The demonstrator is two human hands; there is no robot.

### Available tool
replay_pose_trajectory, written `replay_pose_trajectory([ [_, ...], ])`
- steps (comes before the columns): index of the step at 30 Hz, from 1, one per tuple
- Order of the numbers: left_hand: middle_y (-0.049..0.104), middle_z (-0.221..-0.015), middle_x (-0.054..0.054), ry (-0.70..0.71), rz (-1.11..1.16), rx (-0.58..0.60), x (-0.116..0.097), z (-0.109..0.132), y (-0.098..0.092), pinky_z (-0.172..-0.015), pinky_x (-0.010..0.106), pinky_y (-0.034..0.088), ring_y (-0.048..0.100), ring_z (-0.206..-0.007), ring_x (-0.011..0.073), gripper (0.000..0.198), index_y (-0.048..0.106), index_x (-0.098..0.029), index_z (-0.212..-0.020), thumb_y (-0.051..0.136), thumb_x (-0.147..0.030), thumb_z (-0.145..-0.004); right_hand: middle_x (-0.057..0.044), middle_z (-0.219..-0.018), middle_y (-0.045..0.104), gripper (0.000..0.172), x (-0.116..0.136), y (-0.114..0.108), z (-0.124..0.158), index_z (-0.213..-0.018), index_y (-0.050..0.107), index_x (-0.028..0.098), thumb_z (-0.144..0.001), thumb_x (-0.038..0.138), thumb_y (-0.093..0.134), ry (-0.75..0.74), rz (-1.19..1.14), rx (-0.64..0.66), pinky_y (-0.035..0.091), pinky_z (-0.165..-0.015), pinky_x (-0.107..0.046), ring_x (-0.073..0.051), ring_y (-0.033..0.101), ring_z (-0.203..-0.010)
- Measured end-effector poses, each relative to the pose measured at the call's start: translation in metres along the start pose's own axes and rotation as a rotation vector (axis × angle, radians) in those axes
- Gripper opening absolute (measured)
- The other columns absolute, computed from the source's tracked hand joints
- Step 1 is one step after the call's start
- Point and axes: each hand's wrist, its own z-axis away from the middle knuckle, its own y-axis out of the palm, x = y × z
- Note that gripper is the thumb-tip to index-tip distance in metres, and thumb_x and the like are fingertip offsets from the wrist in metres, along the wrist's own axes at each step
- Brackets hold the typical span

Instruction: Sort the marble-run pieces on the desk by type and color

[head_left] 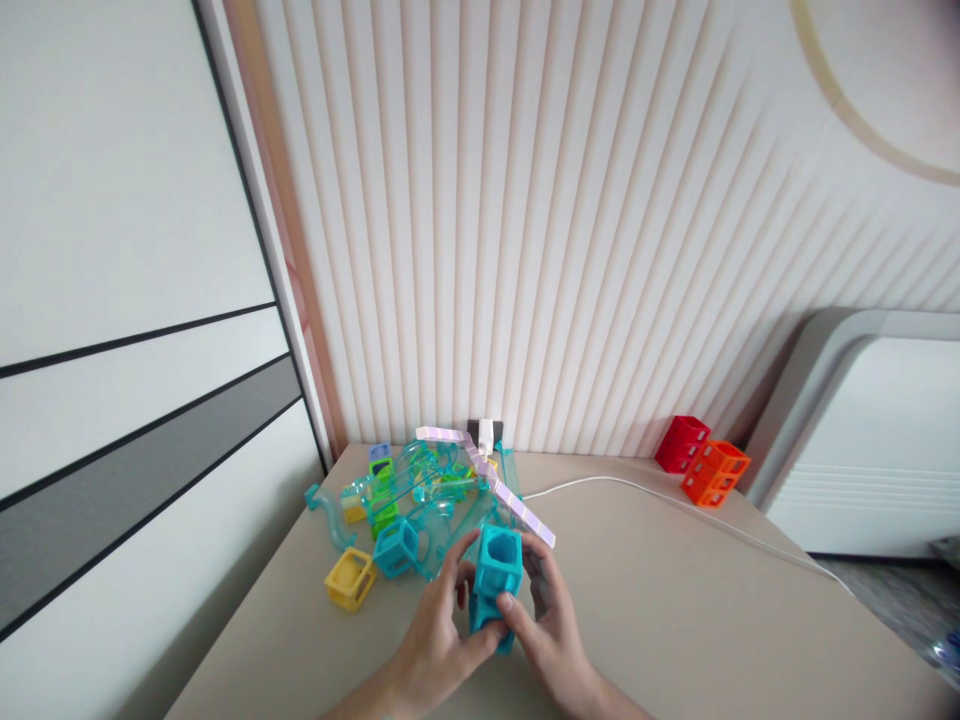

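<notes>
Between my two hands stand two teal toy cubes (498,562), one on top of the other, with round and square openings in their faces. My left hand (442,630) wraps the left side, its thumb across the lower cube. My right hand (551,620) grips the right side, thumb pressed to the front where the cubes meet. Left of my hands lie another teal cube (396,547) and a yellow cube (350,580). Behind them is a pile of clear teal track pieces (435,490) mixed with green cubes (384,515).
A strip of lilac segments (521,510) lies over the pile's right side, near a black and white object (485,436) at the wall. Red cubes (681,444) and orange cubes (716,473) stand at the back right. A white cable (637,485) crosses the table (637,600).
</notes>
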Motion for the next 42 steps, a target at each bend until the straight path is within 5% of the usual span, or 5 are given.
replay_pose_trajectory([
  [13,0.072,-0.106,0.007,0.018,-0.018,-0.037,-0.005,0.001,-0.002,-0.083,0.035,0.051,0.065,-0.087,0.0221,0.074,0.039,-0.026,-0.148,0.071,-0.050,-0.086,-0.008,-0.128,0.067,0.049,0.003,0.001,0.001,-0.134,0.055,0.032,-0.091,0.050,0.070,0.003,-0.029,0.027,0.052,-0.103,-0.040,-0.028,0.063,-0.122],
  [42,0.068,-0.120,0.012,0.007,0.017,-0.034,0.006,0.003,-0.003,-0.096,0.043,0.051,0.065,-0.106,0.0285,0.079,0.034,-0.024,-0.151,0.073,-0.046,-0.086,-0.012,-0.129,0.068,0.055,-0.003,0.002,0.004,-0.135,0.055,0.028,-0.089,0.055,0.070,0.002,0.016,0.044,0.053,-0.103,-0.045,-0.031,0.065,-0.120],
])
